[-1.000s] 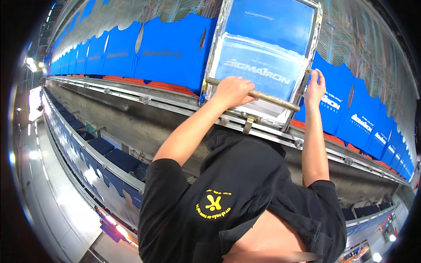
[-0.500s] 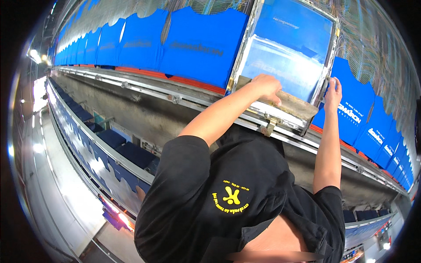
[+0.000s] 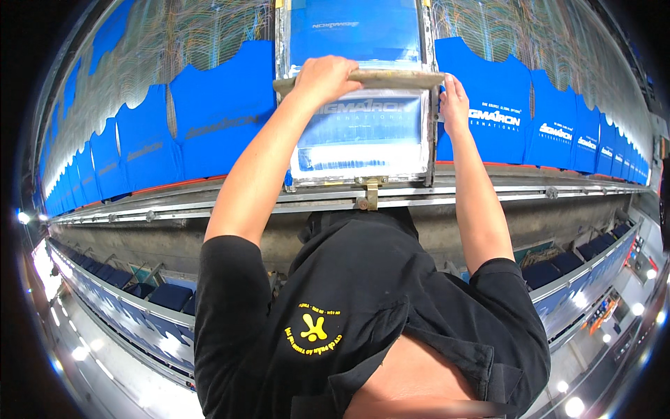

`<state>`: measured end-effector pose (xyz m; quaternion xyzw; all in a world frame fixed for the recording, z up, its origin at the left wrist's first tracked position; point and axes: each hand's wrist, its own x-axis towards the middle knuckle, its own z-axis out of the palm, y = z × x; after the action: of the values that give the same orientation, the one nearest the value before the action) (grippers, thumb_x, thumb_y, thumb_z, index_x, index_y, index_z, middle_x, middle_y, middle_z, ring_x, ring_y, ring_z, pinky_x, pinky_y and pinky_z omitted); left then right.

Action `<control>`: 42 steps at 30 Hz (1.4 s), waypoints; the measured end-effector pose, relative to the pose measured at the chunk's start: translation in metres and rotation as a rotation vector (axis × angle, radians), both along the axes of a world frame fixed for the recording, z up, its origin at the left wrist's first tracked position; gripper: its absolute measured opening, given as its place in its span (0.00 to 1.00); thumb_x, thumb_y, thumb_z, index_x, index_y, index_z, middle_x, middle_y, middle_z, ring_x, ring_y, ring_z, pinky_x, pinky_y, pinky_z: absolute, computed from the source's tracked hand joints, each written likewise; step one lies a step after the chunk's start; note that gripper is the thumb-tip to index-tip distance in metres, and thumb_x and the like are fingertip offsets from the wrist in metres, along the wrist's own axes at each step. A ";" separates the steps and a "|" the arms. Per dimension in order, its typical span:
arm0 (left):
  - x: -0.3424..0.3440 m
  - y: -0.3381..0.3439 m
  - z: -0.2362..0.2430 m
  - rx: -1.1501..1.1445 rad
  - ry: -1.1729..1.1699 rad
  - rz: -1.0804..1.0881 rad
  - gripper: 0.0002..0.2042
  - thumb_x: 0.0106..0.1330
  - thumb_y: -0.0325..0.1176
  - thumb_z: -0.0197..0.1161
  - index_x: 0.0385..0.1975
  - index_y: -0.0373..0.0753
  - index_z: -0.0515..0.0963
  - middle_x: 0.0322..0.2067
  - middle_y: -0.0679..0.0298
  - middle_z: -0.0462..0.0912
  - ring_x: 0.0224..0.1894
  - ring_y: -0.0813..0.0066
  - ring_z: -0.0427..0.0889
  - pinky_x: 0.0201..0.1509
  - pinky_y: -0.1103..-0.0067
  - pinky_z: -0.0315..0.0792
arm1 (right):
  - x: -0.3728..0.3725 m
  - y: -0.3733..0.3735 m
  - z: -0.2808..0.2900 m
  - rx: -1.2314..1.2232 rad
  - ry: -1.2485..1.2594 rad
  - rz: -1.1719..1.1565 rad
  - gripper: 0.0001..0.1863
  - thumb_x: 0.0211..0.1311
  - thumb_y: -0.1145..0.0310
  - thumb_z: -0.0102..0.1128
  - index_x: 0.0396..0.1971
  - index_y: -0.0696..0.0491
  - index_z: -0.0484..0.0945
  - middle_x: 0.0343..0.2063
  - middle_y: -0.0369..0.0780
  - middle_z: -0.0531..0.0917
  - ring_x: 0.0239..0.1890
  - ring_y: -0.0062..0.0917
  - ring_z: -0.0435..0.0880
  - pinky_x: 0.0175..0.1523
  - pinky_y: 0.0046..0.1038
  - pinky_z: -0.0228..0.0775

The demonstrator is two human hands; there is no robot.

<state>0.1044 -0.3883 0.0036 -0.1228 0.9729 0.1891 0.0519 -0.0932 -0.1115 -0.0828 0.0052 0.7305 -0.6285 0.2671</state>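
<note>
Now the left hand [image 3: 325, 80] grips the squeegee's [image 3: 398, 79] left half, the right hand [image 3: 455, 106], grip unclear, by the silkscreen's [image 3: 427, 143] right edge.

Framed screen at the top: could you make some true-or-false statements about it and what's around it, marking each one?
1. The left hand grips the long bar. True.
2. The long bar lies wholly outside the framed screen. False: it lies across the framed screen.
3. The right hand is at the framed screen's right side. True.
4. The cloth panels beside the framed screen are red. False: the cloth panels are blue.
5. The person wears black sleeves. True.
</note>
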 end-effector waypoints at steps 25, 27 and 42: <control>0.151 0.161 -0.021 -0.037 0.329 0.109 0.21 0.55 0.33 0.73 0.52 0.48 0.87 0.47 0.69 0.92 0.46 0.61 0.84 0.53 0.65 0.78 | -0.012 0.000 -0.029 -0.073 0.082 0.100 0.30 0.77 0.44 0.61 0.64 0.53 0.80 0.28 0.28 0.76 0.26 0.12 0.67 0.29 0.24 0.60; 0.129 0.136 -0.019 -0.066 0.333 0.118 0.20 0.55 0.34 0.72 0.51 0.49 0.88 0.46 0.70 0.92 0.44 0.61 0.84 0.50 0.65 0.79 | -0.004 -0.002 -0.015 -0.055 0.065 0.096 0.30 0.78 0.43 0.60 0.64 0.52 0.80 0.28 0.28 0.74 0.23 0.12 0.64 0.27 0.22 0.57; 0.001 -0.005 -0.036 -0.008 0.039 0.059 0.17 0.58 0.45 0.76 0.46 0.49 0.90 0.44 0.63 0.92 0.49 0.53 0.88 0.54 0.60 0.82 | -0.018 0.017 -0.032 -0.002 -0.016 -0.018 0.26 0.78 0.44 0.60 0.62 0.48 0.82 0.32 0.28 0.77 0.29 0.14 0.70 0.33 0.22 0.64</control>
<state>0.1054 -0.3931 -0.0324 -0.1479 0.9704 0.1891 0.0270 -0.1113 -0.0946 -0.1146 0.0166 0.7278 -0.6314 0.2672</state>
